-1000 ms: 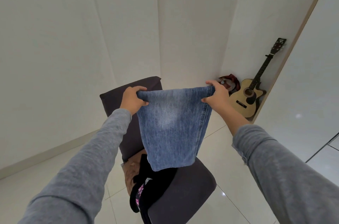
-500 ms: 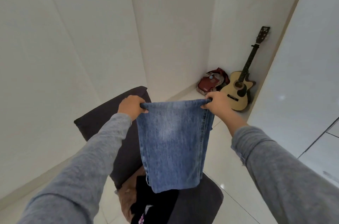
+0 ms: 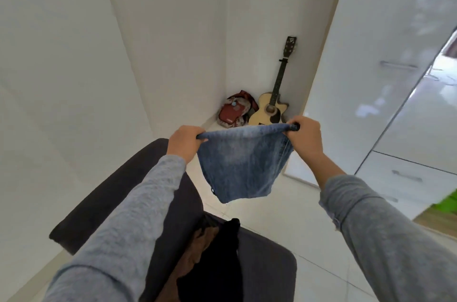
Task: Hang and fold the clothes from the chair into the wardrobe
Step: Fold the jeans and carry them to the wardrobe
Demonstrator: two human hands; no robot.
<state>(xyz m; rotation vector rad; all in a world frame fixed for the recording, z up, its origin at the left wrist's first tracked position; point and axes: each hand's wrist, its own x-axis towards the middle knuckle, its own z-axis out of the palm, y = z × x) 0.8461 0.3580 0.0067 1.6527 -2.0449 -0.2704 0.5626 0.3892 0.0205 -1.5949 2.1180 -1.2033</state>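
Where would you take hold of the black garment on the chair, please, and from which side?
Pinch the black garment at the raised bunch on its far end, coming down from above. It lies limp on the chair next to a brown one, and that peak stands clear of both. Free the right hand from the jeans first.

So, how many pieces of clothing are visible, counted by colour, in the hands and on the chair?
Blue: 1, the folded blue denim jeans, gripped by the left hand and the right hand.
Black: 1, the black cloth garment on the dark padded chair.
Brown: 1, the brown cloth garment beside it.
Total: 3
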